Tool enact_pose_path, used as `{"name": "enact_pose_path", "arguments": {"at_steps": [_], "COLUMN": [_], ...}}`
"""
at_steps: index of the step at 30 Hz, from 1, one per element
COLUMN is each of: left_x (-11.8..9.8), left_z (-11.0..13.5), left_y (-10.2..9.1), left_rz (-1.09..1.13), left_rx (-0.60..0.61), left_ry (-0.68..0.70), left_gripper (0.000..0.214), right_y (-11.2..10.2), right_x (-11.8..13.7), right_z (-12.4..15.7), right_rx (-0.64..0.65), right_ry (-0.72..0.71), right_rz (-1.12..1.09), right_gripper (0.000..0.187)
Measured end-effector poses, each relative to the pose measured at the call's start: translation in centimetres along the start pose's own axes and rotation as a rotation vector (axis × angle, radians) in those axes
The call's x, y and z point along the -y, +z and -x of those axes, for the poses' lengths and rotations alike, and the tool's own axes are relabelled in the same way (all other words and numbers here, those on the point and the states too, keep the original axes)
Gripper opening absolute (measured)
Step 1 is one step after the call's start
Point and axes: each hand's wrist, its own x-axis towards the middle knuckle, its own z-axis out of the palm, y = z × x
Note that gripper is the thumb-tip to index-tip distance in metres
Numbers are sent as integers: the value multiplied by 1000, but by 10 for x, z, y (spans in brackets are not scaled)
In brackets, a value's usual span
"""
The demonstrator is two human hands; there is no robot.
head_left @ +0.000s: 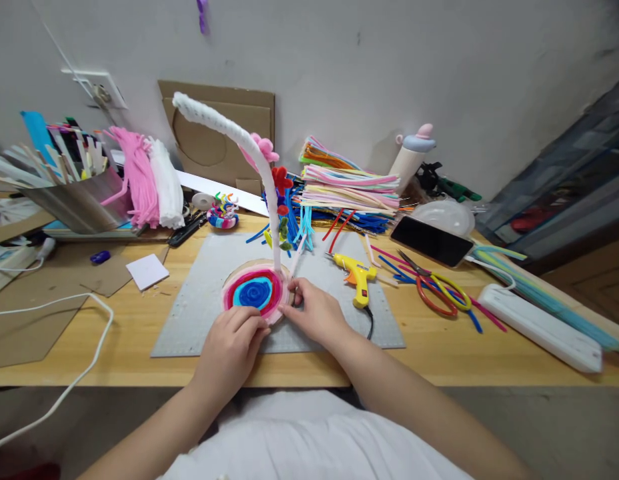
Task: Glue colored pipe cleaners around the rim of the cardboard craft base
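A round disc (255,291) wound from blue, red and pink pipe cleaners lies on a grey cutting mat (199,313). A tall white fuzzy stem (249,150) rises from its right rim and curves over to the left. My left hand (231,347) presses the disc's near edge with curled fingers. My right hand (313,312) pinches the pale pink outer strand at the disc's right rim, close to the stem's base.
A yellow glue gun (357,272) lies right of the disc, with scissors (437,288), a phone (430,241) and a white power strip (539,327) beyond. Stacks of pipe cleaners (347,180) and pink and white bundles (147,177) line the back. A white cable (64,340) crosses the left.
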Motion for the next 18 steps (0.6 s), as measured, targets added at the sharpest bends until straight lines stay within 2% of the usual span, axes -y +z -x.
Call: {"name": "enact_pose_path", "arguments": {"at_steps": [5,12,16,18], "left_x": [9,45,56,53], "left_z": [17,28,22,17], "left_y": [-15,-37,-36,-30], "left_rz": [-9,-62,-59,-55], "left_rx": [-17,-132,-137,-174], "left_ry": [-98,-392,-431,-421], "left_gripper": [15,25,38,34], "right_y": [-1,-1,-1,-1], "right_x": [1,1,-1,-1], "right_z": [0,0,0,0], "right_rx": [4,6,11,12], "right_ry": [13,7,2,0], "right_rz": [-6,-7,-4,0], "right_gripper": [31,32,32,32]}}
